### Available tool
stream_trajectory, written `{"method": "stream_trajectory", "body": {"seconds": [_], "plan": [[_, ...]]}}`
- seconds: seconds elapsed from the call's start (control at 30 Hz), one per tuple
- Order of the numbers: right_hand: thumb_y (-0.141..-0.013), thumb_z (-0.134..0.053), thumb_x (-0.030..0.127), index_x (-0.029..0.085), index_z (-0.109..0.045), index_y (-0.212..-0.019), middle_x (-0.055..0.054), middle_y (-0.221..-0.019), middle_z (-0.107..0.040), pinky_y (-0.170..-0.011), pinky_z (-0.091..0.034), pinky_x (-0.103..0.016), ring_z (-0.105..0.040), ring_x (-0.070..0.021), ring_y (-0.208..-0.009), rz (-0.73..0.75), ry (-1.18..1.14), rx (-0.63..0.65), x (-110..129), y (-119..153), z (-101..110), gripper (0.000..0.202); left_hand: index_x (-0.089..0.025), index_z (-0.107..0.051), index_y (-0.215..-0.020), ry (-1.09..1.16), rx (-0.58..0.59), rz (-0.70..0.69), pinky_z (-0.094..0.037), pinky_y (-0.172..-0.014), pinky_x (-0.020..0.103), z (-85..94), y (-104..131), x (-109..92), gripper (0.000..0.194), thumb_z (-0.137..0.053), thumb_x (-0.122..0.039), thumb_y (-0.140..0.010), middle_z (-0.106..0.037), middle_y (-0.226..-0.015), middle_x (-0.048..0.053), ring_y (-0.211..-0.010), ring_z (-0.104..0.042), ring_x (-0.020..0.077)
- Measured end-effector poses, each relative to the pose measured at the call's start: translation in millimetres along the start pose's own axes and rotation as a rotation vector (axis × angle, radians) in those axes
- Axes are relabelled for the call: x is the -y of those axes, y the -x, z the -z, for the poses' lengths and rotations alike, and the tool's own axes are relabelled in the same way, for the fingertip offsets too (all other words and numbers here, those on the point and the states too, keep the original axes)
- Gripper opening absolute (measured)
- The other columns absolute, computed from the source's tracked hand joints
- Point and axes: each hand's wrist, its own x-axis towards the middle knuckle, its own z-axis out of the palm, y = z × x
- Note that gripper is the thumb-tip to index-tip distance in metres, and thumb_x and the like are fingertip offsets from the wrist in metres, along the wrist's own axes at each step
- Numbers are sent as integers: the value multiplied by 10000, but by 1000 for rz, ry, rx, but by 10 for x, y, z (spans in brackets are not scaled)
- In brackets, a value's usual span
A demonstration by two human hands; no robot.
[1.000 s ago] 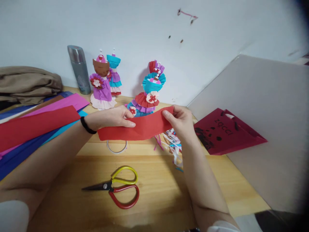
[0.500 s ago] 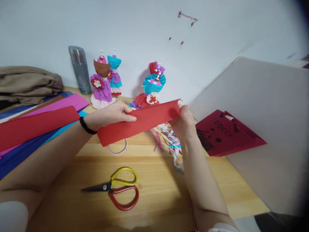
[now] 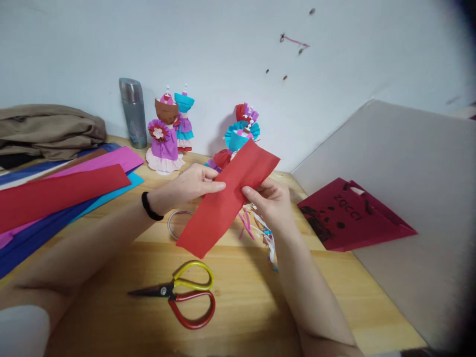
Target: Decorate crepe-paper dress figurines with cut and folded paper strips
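Note:
A strip of red crepe paper (image 3: 226,203) is held up over the table, slanting from lower left to upper right. My left hand (image 3: 195,182) pinches its left edge, thumb in front and fingers behind. On the opposite edge, my right hand (image 3: 271,196) grips the strip with the thumb on the front face; its other fingers are partly hidden behind the paper. Below lie scissors (image 3: 174,293) with one yellow and one red handle, blades pointing left. A roll of tape (image 3: 171,225) rests partly behind the strip.
Coloured paper sheets (image 3: 63,198) are stacked at left, near a brown cloth (image 3: 48,131). A flask (image 3: 134,114) and paper-dressed doll figures (image 3: 166,134) stand by the wall. Paper scraps (image 3: 269,243) lie behind my right wrist. A dark red paper bag (image 3: 345,215) leans against the right-hand panel.
The red strip has turned from nearly level to a steep slant. My right hand has shifted from its far end to its right edge, and my left hand has moved slightly right.

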Motion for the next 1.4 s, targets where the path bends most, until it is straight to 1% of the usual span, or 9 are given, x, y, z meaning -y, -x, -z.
{"method": "stream_trajectory", "body": {"seconds": [0.1,0.37,0.47,0.7,0.77,0.93,1.0,1.17,1.4], "plan": [[-682,-828,481,234,-752,-824,-25,-753,-761,-565,-566,-313,-658,-180,-611,-21,-15,50,-19,7,-13,295,-128,-673,-758,-13,-45,-19,-465,-586,252,9,-2,-5,200,-703,-323,-791,-707,-741,37,-661,-645,158],[-674,-817,441,237,-712,-740,-10,-658,-714,-585,-567,-316,-633,-174,-583,63,29,-45,-23,-35,-19,239,-122,-660,-750,101,-38,-8,-441,-584,235,50,-58,56,220,-658,-328,-828,-682,-715,27,-620,-612,122],[-692,-808,411,257,-736,-710,-3,-658,-706,-628,-560,-324,-627,-171,-599,121,33,-55,-23,-18,6,172,-121,-689,-807,219,-24,-22,-480,-654,247,64,-79,79,157,-648,-272,-820,-703,-759,43,-699,-653,145],[-751,-733,304,307,-813,-763,-32,-788,-762,-646,-539,-337,-668,-204,-728,200,175,96,37,5,92,81,-120,-730,-858,250,-39,14,-485,-679,246,124,-107,58,114,-663,-179,-787,-729,-796,59,-721,-654,143],[-746,-731,293,314,-814,-758,-26,-776,-762,-638,-536,-333,-662,-198,-711,204,164,88,45,2,87,87,-112,-721,-835,249,-22,10,-478,-664,246,142,-118,71,132,-683,-235,-804,-718,-776,60,-706,-644,141],[-744,-767,328,318,-816,-797,-20,-755,-737,-599,-515,-304,-632,-175,-669,145,121,78,16,-1,65,73,-117,-701,-882,285,7,-5,-481,-659,276,168,-123,108,511,-553,-605,-886,-705,-781,78,-715,-638,163],[-745,-781,384,306,-814,-814,-30,-775,-736,-607,-521,-307,-639,-182,-696,132,130,68,10,-2,61,109,-125,-693,-913,224,25,-43,-480,-678,274,164,-106,94,558,-528,-657,-882,-714,-847,81,-766,-645,169],[-763,-770,487,289,-811,-840,-40,-796,-734,-659,-541,-321,-654,-189,-731,147,140,74,3,-5,60,216,-131,-640,-901,-54,-65,-117,-426,-619,245,131,-87,63,329,-737,-426,-792,-679,-806,28,-711,-615,140],[-798,-748,458,284,-811,-883,-38,-825,-748,-672,-521,-324,-663,-187,-735,171,184,152,-35,0,91,203,-130,-567,-688,-121,-128,-127,-316,-536,225,141,-124,105,238,-640,-303,-834,-559,-637,-15,-566,-491,86]]}}
